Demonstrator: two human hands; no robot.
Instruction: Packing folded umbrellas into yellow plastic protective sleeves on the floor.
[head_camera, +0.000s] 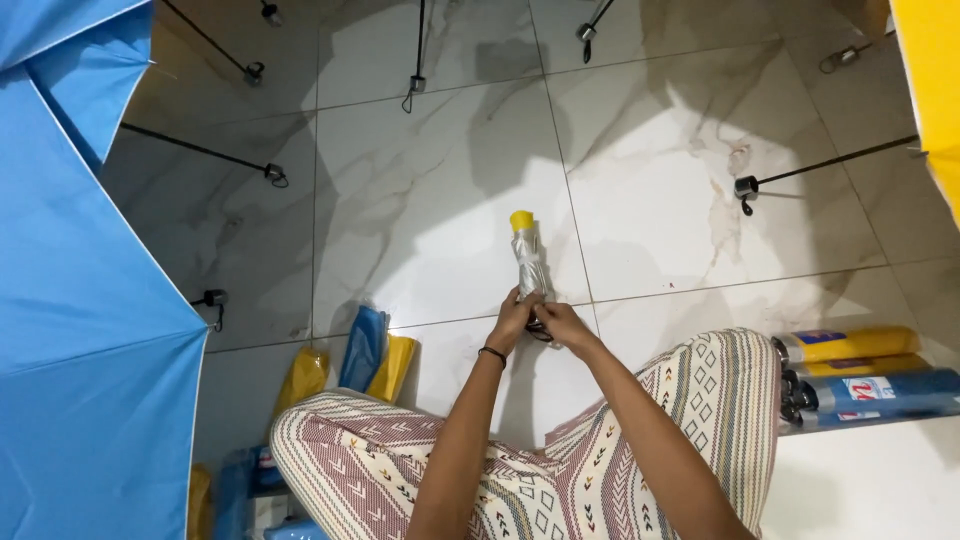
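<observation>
A folded umbrella (527, 262) with silver fabric and a yellow tip points away from me over the marble floor. My left hand (513, 318) grips its near end from the left, a dark band on that wrist. My right hand (562, 322) closes on the same end from the right, around the dark handle. Both hands touch each other there. My knees in patterned trousers (560, 470) sit below them.
An open blue umbrella (70, 300) fills the left side, an open yellow one (935, 90) the top right corner. Several black umbrella handles (745, 186) hang above the floor. Folded umbrellas in sleeves lie at right (860, 385) and near my left knee (365, 350).
</observation>
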